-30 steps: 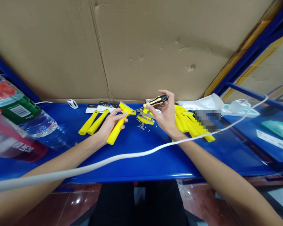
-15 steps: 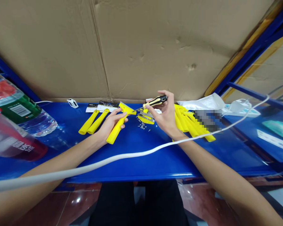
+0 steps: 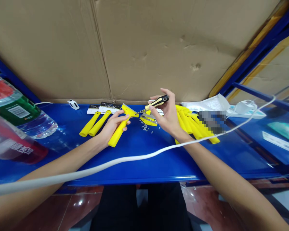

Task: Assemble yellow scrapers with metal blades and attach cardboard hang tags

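A yellow scraper (image 3: 118,132) is gripped in my left hand (image 3: 115,123), its wide head tilted up to the right. My right hand (image 3: 167,112) holds a screwdriver (image 3: 158,102) with a black and cream handle; its shaft points left and its tip is at the scraper's head. Just right of that head, small screws and nuts (image 3: 145,127) lie beside yellow head pieces (image 3: 148,120) on the blue table (image 3: 139,160). Two yellow handles (image 3: 90,124) lie left of my left hand. A pile of yellow handles (image 3: 195,126) is right of my right hand.
A white cable (image 3: 135,158) crosses in front of both forearms. Bottles (image 3: 19,110) stand at the left. Printed cards (image 3: 109,107) and a white object (image 3: 73,104) lie near the cardboard wall (image 3: 146,48). A white bag (image 3: 207,104) is behind the pile.
The screwdriver's handle has shifted slightly left and up, and the fingers of my right hand have changed position around it. My left hand and the scraper are nearly unchanged.
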`<act>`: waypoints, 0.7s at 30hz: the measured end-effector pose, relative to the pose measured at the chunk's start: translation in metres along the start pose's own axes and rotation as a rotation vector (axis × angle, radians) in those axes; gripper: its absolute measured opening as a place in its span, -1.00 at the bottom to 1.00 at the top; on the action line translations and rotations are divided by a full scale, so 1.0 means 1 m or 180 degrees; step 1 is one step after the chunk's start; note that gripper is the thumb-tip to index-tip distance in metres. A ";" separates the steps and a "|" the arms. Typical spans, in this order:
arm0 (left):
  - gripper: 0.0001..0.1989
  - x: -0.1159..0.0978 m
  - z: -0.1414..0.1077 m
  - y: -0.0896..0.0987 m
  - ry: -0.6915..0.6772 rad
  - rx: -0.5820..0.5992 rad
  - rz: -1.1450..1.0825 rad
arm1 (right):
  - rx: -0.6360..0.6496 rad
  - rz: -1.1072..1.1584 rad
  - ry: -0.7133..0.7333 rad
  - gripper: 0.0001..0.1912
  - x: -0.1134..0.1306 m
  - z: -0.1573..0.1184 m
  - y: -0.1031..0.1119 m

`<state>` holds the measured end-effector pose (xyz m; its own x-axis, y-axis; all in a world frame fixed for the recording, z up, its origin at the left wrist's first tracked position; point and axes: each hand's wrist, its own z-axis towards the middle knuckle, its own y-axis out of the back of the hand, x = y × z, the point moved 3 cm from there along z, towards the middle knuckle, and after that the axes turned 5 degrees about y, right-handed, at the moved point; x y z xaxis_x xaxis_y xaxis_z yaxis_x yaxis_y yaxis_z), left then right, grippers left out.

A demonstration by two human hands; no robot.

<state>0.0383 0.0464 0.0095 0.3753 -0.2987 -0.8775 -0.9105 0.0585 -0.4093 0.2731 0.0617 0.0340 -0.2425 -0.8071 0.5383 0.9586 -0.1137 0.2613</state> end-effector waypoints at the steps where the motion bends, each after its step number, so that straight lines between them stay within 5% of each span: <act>1: -0.53 0.000 0.000 0.000 -0.0021 0.0004 0.0003 | 0.0057 0.0078 0.0035 -0.32 0.001 0.001 0.000; 10: -0.54 0.002 0.001 -0.001 -0.0065 -0.0048 -0.0041 | -0.0233 -0.0214 -0.0049 -0.38 -0.002 0.005 0.008; 16: -0.53 0.004 0.001 0.001 -0.0101 -0.0009 -0.0073 | 0.0079 0.0152 -0.0051 -0.37 -0.008 0.005 0.006; 21: -0.55 0.004 -0.002 -0.003 -0.0128 0.0029 0.0042 | -0.0215 -0.0130 -0.0041 -0.45 -0.004 0.005 0.011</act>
<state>0.0420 0.0433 0.0076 0.3699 -0.2594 -0.8921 -0.9139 0.0710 -0.3996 0.2836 0.0666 0.0388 -0.2832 -0.7935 0.5387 0.9556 -0.1857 0.2288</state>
